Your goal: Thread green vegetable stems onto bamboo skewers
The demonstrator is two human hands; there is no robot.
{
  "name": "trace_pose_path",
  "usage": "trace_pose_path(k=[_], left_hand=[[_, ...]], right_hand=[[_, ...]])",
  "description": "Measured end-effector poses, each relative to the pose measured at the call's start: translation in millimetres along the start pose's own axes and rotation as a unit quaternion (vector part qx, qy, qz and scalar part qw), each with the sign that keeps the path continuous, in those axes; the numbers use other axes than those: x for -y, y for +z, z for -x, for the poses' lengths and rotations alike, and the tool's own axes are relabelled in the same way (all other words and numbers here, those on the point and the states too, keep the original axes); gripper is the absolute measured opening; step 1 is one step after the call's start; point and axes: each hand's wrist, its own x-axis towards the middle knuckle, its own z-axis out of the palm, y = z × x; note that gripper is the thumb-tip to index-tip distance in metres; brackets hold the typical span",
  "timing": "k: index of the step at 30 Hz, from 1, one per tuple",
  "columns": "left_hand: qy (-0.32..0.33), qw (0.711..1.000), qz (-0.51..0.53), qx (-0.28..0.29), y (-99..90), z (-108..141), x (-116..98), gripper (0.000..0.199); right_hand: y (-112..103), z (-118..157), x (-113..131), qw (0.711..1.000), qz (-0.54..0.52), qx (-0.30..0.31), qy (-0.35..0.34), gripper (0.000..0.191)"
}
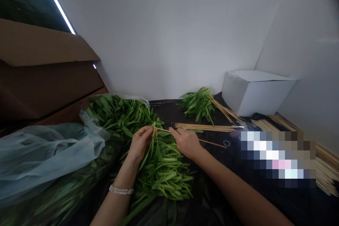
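Observation:
My left hand (141, 141), with a beaded bracelet on the wrist, pinches a green leafy stem (154, 129). My right hand (187, 142) is closed around a thin wooden skewer (214, 143). The skewer's tip meets the stem at the left fingertips; whether it has gone through, I cannot tell. Beneath both hands lies a heap of long-stemmed leafy greens (169, 176). More greens (122, 111) spill from an open plastic bag just beyond my left hand. Past my right hand, a row of bare skewers (206, 127) lies on the dark sheet.
A bunch of greens on skewers (197, 102) rests near the wall. Behind it to the right stands a white box (261, 91). Many loose sticks (325, 169) lie at far right, beside a pixelated patch. A clear plastic bag (53, 159) and a cardboard box (45, 88) are at left.

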Motion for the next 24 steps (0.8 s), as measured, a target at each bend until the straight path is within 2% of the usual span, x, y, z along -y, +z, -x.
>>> trace_pose_path(k=[5, 12, 15, 19, 24], left_hand=[[0.040, 0.998, -0.046, 0.008, -2.3, -1.0, 3.6, 0.033], [0.081, 0.995, -0.057, -0.034, -1.6, -1.8, 5.1, 0.036], [0.052, 0.998, -0.020, -0.036, 1.3, -1.7, 5.6, 0.041], [-0.028, 0.999, 0.041, -0.016, 6.4, 0.5, 4.6, 0.040], [-0.033, 0.998, 0.046, -0.016, 7.4, 0.2, 4.1, 0.037]], right_hand=[[-0.8, 0.2, 0.2, 1.000, -0.003, 0.008, 0.003, 0.047], [-0.1, 0.5, 2.4, 1.000, -0.001, 0.005, 0.019, 0.046], [-0.9, 1.0, 4.2, 1.000, 0.000, 0.001, 0.020, 0.046], [-1.9, 1.5, 6.4, 1.000, 0.002, 0.003, 0.009, 0.047], [0.4, 2.2, 7.8, 1.000, 0.002, 0.008, 0.009, 0.046]])
